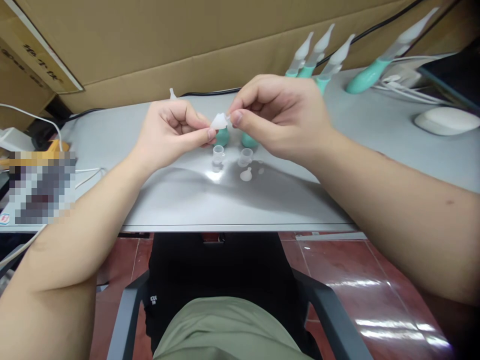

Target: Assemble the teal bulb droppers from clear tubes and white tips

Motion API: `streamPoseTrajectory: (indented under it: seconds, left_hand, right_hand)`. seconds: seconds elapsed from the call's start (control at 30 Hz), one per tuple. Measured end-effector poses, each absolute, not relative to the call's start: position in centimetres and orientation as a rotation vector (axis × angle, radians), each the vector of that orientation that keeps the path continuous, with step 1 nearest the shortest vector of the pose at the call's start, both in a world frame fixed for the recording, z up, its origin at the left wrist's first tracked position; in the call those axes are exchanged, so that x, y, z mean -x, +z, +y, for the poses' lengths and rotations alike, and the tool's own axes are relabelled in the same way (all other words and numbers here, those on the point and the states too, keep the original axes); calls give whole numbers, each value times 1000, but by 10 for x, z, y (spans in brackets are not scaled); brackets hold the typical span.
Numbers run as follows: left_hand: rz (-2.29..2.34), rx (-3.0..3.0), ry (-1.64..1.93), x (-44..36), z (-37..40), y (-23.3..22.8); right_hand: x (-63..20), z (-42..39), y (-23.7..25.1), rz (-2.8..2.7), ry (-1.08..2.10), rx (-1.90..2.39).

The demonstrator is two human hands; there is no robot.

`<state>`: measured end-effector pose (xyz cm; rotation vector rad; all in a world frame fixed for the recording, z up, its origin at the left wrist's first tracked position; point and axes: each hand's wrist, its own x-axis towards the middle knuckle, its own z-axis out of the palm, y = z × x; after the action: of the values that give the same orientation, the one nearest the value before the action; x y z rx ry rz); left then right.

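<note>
My left hand (176, 127) pinches the wide end of a small white soft nozzle tip (219, 121) between thumb and fingers. My right hand (281, 112) pinches the tip's narrow end, so both hands hold it just above the table. Behind and below it are two teal bulbs (222, 137), partly hidden by the hands. Nearer to me stand two small clear plastic cup-like connectors (218, 154). A flat whitish piece (246, 174) lies in front of the right connector, with tiny translucent discs (261, 171) beside it. Another white tip (172, 93) pokes up behind my left hand.
Several teal bulb aspirators (323, 82) with white nozzles stand at the back right; another (369, 77) leans on cables. A white mouse-shaped object (448, 121) sits far right. Cardboard (150, 45) walls the back. Cables and a blurred-out item (41, 187) are at left.
</note>
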<state>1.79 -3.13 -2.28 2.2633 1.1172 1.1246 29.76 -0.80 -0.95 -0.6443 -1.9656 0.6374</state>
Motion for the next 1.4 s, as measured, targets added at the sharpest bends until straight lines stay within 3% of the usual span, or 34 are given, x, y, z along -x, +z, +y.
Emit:
streamPoseTrajectory:
  seconds: [0.17,0.47,0.73,0.97,1.4]
  left_hand:
    - [1128,-2269,1108,-23,-36,-20]
    - [749,-2046,1404,-20,2,-46]
    - [502,-2142,1473,-21,3,-48]
    - [397,-2258,1523,-17,3,-49]
    - [495,-2325,1533,-15,6,-55]
  right_hand:
    - [-296,-14,-9,-1934,663,682]
    - [-292,-3,-23,-1821,633,433]
    - [-291,-11,-14,-1747,864,516]
    - [-295,-6,-6,-1716,1306,555]
    - [-296,-11,-3,-1698,1397,556]
